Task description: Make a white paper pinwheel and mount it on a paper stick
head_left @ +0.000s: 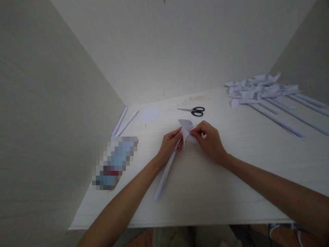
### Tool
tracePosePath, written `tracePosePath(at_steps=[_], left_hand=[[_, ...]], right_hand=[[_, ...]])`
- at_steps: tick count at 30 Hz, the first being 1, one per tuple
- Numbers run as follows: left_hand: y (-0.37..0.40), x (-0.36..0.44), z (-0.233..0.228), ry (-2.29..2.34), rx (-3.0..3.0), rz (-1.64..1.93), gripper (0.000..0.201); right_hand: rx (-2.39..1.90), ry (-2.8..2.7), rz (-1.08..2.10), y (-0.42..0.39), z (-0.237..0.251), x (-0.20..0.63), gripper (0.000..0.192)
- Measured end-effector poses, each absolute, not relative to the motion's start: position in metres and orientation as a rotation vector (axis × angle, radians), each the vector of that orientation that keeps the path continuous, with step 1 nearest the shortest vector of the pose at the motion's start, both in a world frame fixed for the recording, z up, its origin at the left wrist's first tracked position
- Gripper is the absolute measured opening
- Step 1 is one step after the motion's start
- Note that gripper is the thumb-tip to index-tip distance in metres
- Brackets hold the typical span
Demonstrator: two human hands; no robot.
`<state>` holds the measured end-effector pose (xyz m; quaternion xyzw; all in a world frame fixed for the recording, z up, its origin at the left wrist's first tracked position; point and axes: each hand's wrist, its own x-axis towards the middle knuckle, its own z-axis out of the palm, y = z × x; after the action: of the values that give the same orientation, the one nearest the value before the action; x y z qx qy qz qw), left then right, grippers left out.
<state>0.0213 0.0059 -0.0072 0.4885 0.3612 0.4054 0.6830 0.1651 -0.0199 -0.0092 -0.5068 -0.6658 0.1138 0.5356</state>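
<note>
My left hand (169,144) is closed around a rolled white paper stick (164,176) near its upper end, and the stick slants down toward the table's front edge. At its top is a white paper pinwheel (185,126) with curved, pointed blades. From the right, my right hand (209,140) pinches the pinwheel's edge between thumb and fingertips. The exact spot under those fingertips is hidden. Beyond my hands lie scissors (197,111) with black handles, their blades pointing left.
Several white paper pinwheels (257,91) on sticks are heaped at the back right. Two paper rolls (127,122) and a small white paper square (149,114) lie at the left. A blurred-out bluish item (117,163) is near the left wall. Small pale bits (196,98) lie behind the scissors.
</note>
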Motion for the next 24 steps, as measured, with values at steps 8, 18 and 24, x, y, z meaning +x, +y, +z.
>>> tracePosePath(at_steps=[8,18,24], left_hand=[[0.0035,0.0211,-0.0049,0.820,1.133,0.879,0.047],[0.0087,0.0212,-0.0011,0.847,1.047,0.879,0.045],[0.0097,0.0211,-0.0012,0.853,1.029,0.887,0.047]], right_hand=[[-1.208,-1.596,0.272,-0.0191,-0.0103,0.1654,0.016],[-1.193,-1.584,0.261,-0.0208,-0.0092,0.1639,0.005],[-1.164,-1.538,0.314,-0.0205,-0.0127,0.1646,0.005]])
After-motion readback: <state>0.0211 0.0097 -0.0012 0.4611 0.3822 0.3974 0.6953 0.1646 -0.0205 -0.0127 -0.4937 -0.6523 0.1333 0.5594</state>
